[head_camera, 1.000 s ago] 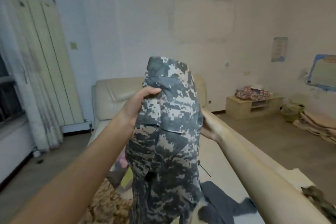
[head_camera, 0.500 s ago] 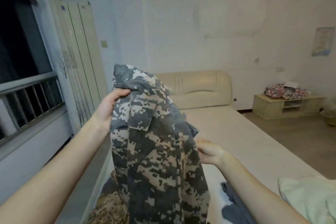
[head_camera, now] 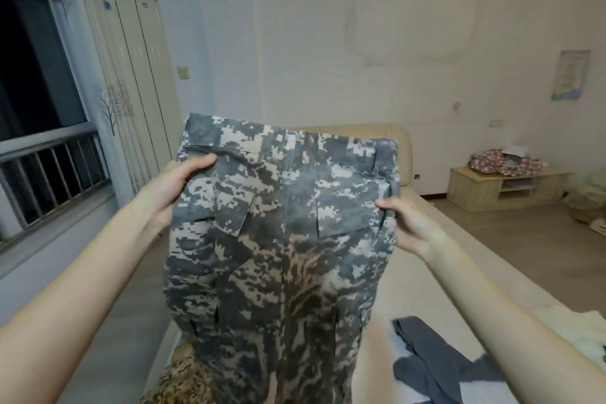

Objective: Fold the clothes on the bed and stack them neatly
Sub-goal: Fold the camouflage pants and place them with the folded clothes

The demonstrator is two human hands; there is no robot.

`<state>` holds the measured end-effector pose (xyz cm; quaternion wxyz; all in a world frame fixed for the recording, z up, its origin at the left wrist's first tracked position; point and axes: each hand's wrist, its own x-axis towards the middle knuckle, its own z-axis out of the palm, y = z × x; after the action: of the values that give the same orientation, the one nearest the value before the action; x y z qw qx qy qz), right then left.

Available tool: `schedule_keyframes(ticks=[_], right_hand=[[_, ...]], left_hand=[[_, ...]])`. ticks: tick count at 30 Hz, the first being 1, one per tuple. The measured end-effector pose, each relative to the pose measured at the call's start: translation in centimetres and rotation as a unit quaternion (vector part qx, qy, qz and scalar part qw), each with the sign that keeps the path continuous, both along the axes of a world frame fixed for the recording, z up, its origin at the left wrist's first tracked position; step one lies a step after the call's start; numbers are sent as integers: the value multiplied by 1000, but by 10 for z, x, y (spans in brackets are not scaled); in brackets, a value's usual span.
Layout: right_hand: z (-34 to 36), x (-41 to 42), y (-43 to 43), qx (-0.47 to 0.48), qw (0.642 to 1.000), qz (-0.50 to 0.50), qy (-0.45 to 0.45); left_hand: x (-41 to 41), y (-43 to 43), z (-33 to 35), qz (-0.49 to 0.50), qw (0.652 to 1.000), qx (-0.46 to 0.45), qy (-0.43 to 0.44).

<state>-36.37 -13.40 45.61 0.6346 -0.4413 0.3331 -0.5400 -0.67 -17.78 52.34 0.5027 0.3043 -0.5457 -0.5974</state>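
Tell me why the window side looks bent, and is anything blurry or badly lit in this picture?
Head view: the wide-angle lens bows and tilts the window and the radiator near the left edge. Head view: the light is dim and even, the window is dark, and there is no glare. Head view: the camouflage trousers read fairly sharp, while the picture softens toward its corners.

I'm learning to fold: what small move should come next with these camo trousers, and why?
Probably bring the left hand across to the right hand, folding the trousers leg on leg. They hang spread flat above the bed, and each hand has a grip on one side of the waist.
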Motion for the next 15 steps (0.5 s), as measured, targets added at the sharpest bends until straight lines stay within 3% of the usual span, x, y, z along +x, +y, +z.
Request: schedule_keyframes(ticks=[3,6,9,15], right_hand=[[20,-18,2,-69,995,-31,58],[34,-23,6,-121,983,-20,138],[45,-26,9,-152,976,-10,155],[64,-27,9,-200,968,-27,152]], left_hand=[[17,-13,0,79,991,-65,-85],[27,-17,1,62,981,-95,-160],[37,-14,5,41,968,-129,-210],[49,-7,16,80,959,-177,-207]])
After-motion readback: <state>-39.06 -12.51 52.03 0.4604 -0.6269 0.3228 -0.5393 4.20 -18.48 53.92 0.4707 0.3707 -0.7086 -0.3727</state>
